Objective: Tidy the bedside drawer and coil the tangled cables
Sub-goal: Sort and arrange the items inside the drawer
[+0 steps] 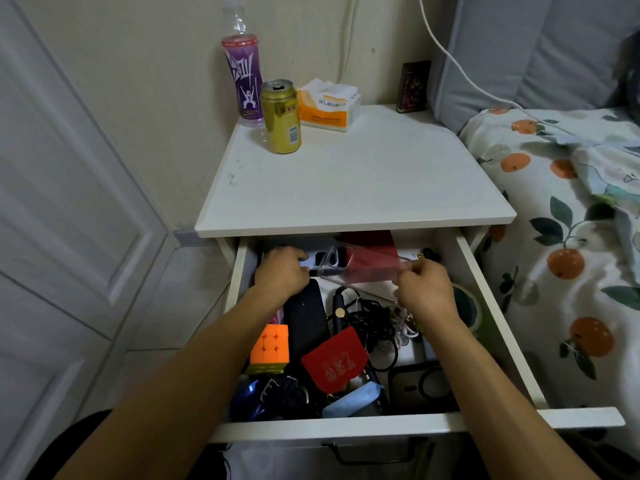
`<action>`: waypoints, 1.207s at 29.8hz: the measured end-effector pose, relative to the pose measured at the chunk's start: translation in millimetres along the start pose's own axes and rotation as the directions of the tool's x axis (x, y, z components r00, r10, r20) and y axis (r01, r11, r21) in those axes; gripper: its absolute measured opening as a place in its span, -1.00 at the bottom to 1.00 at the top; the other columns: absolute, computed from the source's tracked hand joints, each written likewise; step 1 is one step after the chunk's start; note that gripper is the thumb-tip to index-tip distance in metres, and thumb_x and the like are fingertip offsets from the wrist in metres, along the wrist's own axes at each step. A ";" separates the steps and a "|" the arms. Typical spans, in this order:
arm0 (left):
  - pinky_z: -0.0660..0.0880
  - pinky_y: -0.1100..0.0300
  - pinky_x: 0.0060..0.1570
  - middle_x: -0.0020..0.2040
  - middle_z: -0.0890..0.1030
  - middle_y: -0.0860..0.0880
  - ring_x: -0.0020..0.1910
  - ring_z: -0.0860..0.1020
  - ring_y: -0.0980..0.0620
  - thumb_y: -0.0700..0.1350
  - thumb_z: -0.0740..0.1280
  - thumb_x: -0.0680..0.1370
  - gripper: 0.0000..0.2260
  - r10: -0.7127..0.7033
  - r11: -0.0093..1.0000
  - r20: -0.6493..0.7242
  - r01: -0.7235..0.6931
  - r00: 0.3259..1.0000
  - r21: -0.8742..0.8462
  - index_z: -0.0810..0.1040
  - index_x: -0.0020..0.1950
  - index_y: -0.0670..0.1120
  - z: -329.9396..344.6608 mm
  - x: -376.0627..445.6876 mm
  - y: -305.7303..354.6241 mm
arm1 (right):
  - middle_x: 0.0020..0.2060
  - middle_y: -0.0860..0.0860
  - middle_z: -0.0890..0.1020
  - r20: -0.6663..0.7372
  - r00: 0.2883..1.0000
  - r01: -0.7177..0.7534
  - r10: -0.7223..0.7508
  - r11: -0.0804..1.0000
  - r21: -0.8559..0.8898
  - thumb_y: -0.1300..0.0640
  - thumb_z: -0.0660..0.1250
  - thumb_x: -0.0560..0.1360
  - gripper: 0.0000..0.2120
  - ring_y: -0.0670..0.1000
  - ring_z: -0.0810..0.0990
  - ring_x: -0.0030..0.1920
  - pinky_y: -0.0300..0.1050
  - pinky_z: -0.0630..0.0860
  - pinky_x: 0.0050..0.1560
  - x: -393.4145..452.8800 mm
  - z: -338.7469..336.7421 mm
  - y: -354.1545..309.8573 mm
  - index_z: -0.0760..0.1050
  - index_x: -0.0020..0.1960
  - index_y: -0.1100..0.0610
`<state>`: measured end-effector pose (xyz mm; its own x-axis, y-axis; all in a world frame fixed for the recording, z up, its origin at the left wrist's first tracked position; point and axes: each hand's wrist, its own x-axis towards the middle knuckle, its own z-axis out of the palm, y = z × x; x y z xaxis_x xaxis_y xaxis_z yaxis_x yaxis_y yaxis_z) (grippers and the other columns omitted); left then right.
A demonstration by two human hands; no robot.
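The white bedside drawer stands pulled out and full of clutter. A tangle of black and white cables lies in its middle. My right hand pinches the right edge of a clear phone case and holds it above the back of the drawer. At the back left, my left hand curls over a white power strip, touching the case's left end. An orange puzzle cube, a black flat device and a red envelope lie nearer the front.
On the nightstand top stand a purple bottle, a gold can, a tissue pack and a dark box. A bed with fruit-print bedding borders the right. A white door is left. Tape roll sits in the drawer's right.
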<state>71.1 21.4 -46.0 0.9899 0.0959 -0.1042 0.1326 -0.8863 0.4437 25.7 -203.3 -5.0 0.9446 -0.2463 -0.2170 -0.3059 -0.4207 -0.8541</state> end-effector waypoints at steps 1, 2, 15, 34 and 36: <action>0.48 0.01 0.27 0.36 0.53 -0.12 0.30 0.50 -0.14 -0.09 0.35 0.57 -0.64 -0.015 1.000 -0.001 0.015 1.000 0.011 0.54 0.36 -0.07 -0.1 -0.4 -1.6 | -0.10 0.27 0.62 0.007 1.000 0.011 -0.011 1.000 -0.019 0.23 0.15 0.54 -0.81 0.25 0.61 -0.08 0.19 0.58 -0.05 1.7 2.3 -3.1 0.50 -0.01 0.29; 0.49 0.01 0.25 0.35 0.53 -0.11 0.29 0.50 -0.14 -0.06 0.34 0.57 -0.63 -0.033 0.999 -0.005 0.033 0.999 0.029 0.53 0.37 -0.05 -0.4 -0.4 -3.6 | -0.08 0.24 0.62 0.017 1.000 0.024 -0.023 0.998 -0.051 0.22 0.14 0.55 -0.81 0.24 0.60 -0.05 0.17 0.58 -0.03 4.4 4.8 -6.1 0.49 0.00 0.28; 0.48 0.09 -0.14 0.13 0.58 -0.08 0.11 0.55 -0.13 -0.38 0.25 0.47 -0.51 0.184 0.938 -0.069 -0.154 0.981 0.311 0.62 0.24 0.10 0.7 -15.0 -5.9 | 0.06 0.24 0.60 0.061 0.991 -0.107 0.115 0.986 -0.125 0.25 0.17 0.48 -0.74 0.19 0.54 -0.04 -0.10 0.39 -0.15 40.5 34.3 -5.6 0.48 0.12 0.29; 0.36 0.16 0.25 0.39 0.46 -0.12 0.34 0.44 -0.10 -0.29 0.24 0.54 -0.53 0.151 0.987 0.010 -0.150 0.989 -0.052 0.43 0.45 -0.06 -5.1 -23.1 -8.1 | 0.08 0.24 0.56 -0.046 0.997 -0.058 0.055 0.995 -0.079 0.21 0.14 0.54 -0.83 0.18 0.50 -0.06 -0.08 0.39 -0.10 33.9 29.1 -8.0 0.48 0.05 0.21; 0.35 0.24 0.18 0.37 0.48 -0.12 0.32 0.46 -0.08 -0.26 0.26 0.55 -0.56 0.132 0.971 -0.065 -0.142 0.989 -0.192 0.44 0.44 -0.06 -10.2 -31.6 -0.9 | 0.05 0.21 0.58 -0.050 0.998 -0.041 0.044 0.998 0.054 0.23 0.13 0.55 -0.84 0.18 0.56 -0.08 -0.02 0.49 -0.03 28.9 32.0 -12.6 0.46 0.04 0.20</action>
<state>40.2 23.8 -34.0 0.9999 0.0076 0.0137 -0.0024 -0.7870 0.6169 60.6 -177.3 -15.6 0.9233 -0.3077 -0.2301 -0.3373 -0.3625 -0.8688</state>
